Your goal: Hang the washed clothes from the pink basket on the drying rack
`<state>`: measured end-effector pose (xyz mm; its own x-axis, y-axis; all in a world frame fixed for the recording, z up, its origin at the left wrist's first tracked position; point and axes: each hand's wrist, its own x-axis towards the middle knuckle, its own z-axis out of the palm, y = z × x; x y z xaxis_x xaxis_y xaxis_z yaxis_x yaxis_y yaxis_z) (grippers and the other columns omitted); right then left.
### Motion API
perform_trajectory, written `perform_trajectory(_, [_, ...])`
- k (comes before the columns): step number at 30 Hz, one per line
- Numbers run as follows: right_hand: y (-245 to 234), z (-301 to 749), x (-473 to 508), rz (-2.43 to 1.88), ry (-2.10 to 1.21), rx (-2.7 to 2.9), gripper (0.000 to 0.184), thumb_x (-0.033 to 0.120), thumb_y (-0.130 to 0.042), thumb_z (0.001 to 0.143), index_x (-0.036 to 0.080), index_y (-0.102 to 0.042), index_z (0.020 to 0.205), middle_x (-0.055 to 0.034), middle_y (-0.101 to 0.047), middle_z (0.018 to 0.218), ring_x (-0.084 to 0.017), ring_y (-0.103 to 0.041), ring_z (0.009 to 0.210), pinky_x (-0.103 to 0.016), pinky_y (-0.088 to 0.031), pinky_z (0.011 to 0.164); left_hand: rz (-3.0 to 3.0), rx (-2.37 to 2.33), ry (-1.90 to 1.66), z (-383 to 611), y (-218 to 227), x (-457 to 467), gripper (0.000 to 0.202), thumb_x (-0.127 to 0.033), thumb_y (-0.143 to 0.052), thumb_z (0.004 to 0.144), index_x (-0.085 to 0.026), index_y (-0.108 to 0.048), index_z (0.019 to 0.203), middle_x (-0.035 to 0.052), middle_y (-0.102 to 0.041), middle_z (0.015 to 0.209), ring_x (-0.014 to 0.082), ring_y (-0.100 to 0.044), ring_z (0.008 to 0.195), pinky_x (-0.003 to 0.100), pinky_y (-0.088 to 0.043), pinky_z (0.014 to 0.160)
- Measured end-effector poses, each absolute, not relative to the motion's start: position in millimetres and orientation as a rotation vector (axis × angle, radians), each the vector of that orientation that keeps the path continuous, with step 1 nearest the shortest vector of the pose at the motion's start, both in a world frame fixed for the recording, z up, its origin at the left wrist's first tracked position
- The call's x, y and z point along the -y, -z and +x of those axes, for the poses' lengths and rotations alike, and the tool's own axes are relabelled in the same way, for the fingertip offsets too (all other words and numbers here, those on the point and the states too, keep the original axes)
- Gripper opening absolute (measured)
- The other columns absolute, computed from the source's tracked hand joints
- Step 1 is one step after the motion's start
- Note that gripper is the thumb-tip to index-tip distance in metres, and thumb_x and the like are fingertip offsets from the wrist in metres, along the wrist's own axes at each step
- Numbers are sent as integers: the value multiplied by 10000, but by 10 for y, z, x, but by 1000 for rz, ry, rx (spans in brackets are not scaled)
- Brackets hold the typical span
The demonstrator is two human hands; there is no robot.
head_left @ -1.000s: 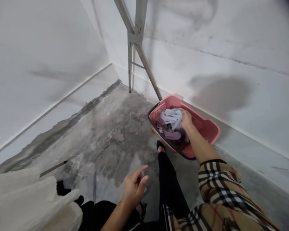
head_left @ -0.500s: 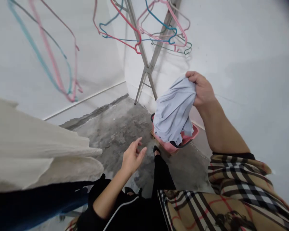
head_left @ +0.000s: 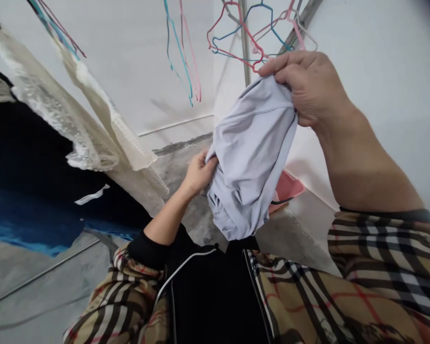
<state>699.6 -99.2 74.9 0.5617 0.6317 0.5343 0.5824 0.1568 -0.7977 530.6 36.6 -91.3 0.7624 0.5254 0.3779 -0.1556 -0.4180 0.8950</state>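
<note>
The right hand (head_left: pixel 308 88) is holding a pale lilac garment (head_left: pixel 249 157) up in the air. Its grip is closed on the top edge of the cloth, with the fingers folding over the bunched fabric. The garment is hanging down from this grip in loose folds, and its lowest part is ending in front of the person's black top. The left hand (head_left: pixel 197 174) is lower and to the left of the right grip, and it is meeting the side edge of the same garment. Its grip is narrow, with the fingers pinching the cloth at the fold. Below the right grip, a pink basket (head_left: pixel 288 188) is standing on the concrete floor (head_left: pixel 294 234) close to the white wall (head_left: pixel 380 71), and the garment is hiding part of it. Just to the left of the right grip and above it, wire hangers (head_left: pixel 236 40) in red, blue and pink are hanging beside a grey rack leg (head_left: pixel 244 52). Far to the left of the left grip, a cream lace garment (head_left: pixel 96 129) is hanging, and a dark cloth (head_left: pixel 28 157) is showing behind it. Both forearms are coming out of checked sleeves.
</note>
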Motion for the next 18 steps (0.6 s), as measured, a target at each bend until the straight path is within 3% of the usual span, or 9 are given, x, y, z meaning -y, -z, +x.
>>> perform_trajectory(3, [-683,7023,1046,-1581,82,1102,222,32,-588,792,181,-753,791,7,-606,606,-57,-374,489,-208,-309,463,1865,-348,-918,5056,743,-499,279,-324,-530,884,-124,-652,1034,56,-718,974,172,-636,900,309,-504,873])
perform_trajectory(8, [-693,6950,1160,-1612,272,1230,247,52,-577,830,213,-762,801,-14,-709,776,-91,-546,639,-259,-462,676,2127,-319,-950,4768,481,-588,300,-303,-517,886,-115,-660,1071,48,-699,987,181,-614,949,293,-470,900])
perform_trajectory(12, [-841,6819,1202,-1620,397,1242,359,9,-489,810,226,-775,820,-8,-736,840,-116,-634,754,-280,-483,719,2235,-291,-916,4699,428,-565,319,-322,-528,874,-105,-675,1055,42,-696,915,184,-611,887,287,-462,874])
perform_trajectory(18, [-1041,6709,1222,-1674,566,1387,450,7,-419,771,233,-788,894,23,-745,893,-118,-672,908,-241,-488,849,2285,-271,-754,4652,483,-601,483,-499,-658,783,-120,-665,1082,38,-695,907,219,-617,877,281,-474,807])
